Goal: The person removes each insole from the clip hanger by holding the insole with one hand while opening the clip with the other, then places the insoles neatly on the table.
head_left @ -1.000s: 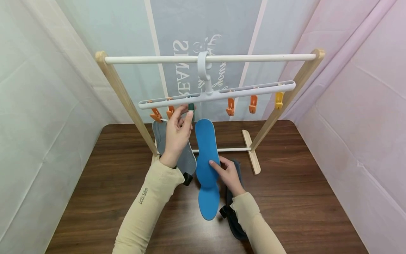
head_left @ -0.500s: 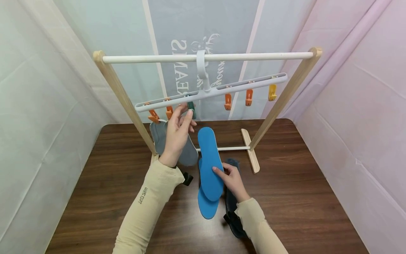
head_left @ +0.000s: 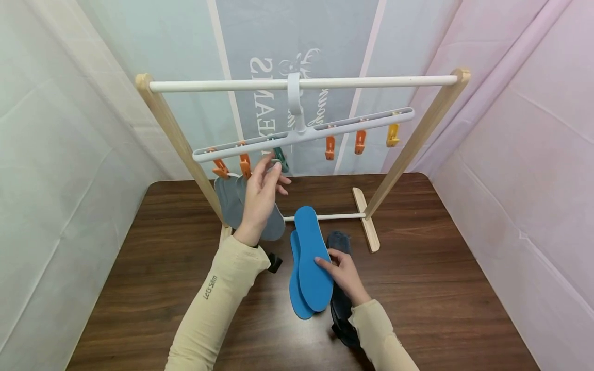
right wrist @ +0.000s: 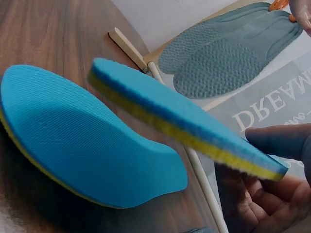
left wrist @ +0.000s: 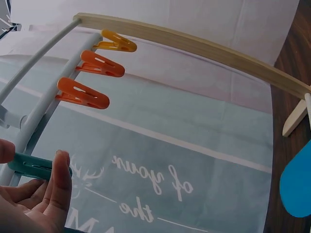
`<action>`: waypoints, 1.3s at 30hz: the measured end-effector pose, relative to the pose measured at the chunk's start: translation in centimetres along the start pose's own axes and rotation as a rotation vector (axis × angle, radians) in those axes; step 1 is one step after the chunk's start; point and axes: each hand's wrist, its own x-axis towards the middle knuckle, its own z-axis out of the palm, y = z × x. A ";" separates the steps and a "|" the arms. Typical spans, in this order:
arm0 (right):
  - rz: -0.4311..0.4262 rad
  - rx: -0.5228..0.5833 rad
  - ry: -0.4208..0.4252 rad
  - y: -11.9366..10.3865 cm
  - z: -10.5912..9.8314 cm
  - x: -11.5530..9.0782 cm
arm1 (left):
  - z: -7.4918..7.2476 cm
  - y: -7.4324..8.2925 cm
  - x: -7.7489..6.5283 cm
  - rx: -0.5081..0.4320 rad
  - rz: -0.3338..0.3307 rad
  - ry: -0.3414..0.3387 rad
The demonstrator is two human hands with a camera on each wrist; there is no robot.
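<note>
My left hand [head_left: 261, 201] is raised below the hanger's left half, its thumb and fingers pinching a green clothes clip [left wrist: 34, 166] that tilts from the hanger bar. In the head view the clip is partly covered by the fingers. My right hand [head_left: 345, 275] pinches a blue insole [head_left: 314, 265] by its right edge, thumb on top. Its yellow underside layer shows in the right wrist view. A second blue insole [right wrist: 92, 145] lies on the table, partly under the held one in the head view. Two grey insoles [head_left: 229, 198] hang from orange clips [head_left: 220, 169] at the hanger's left end.
The light grey hanger [head_left: 300, 135] hooks over a white rod [head_left: 371, 82] on a wooden-legged rack [head_left: 429, 134]. Two orange clips [head_left: 330, 148] and a yellow clip [head_left: 392, 135] dangle on its right half. Dark footwear [head_left: 341, 304] lies on the table under my right forearm.
My right hand has drawn the blue insole down and slightly right, away from the hanger. The hanger has tilted, its right end shifting left. My left hand stays near the green clip.
</note>
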 end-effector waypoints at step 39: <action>0.050 -0.048 -0.056 2.3 2.4 -2.5 | -0.8 -0.9 -1.3 0.121 -0.110 -0.145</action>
